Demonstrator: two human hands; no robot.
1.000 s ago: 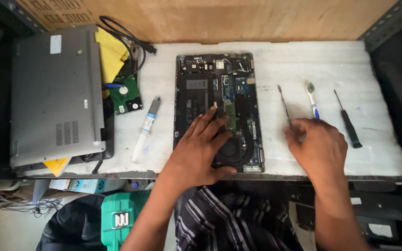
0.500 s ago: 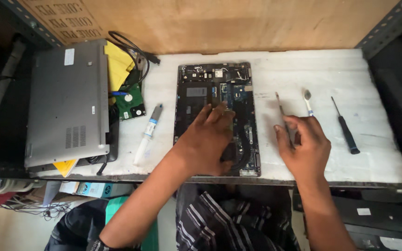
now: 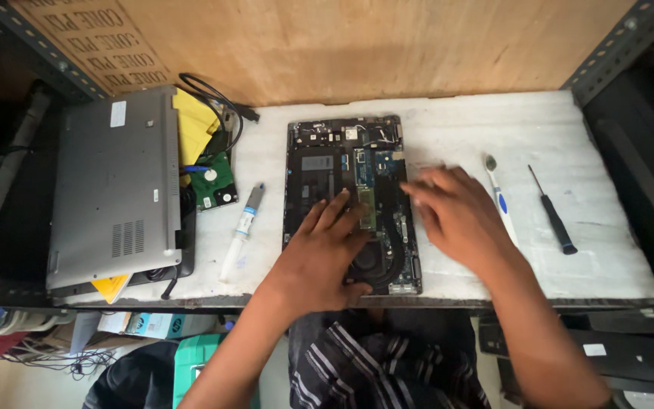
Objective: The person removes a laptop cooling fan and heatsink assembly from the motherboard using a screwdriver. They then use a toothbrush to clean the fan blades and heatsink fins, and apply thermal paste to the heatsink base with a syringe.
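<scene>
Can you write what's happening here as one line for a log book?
left hand: flat on opened laptop | right hand: over laptop's right edge, blurred | toothbrush, screwdriver: lying right | syringe tube: lying left

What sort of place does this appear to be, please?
Probably a laptop repair bench: an opened laptop with its circuit boards bared lies under the left hand, a screwdriver and a syringe of paste lie beside it, and a closed grey laptop sits nearby.

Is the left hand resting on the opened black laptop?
Yes, the left hand lies flat on the opened black laptop, its exposed circuit boards showing above it.
</scene>
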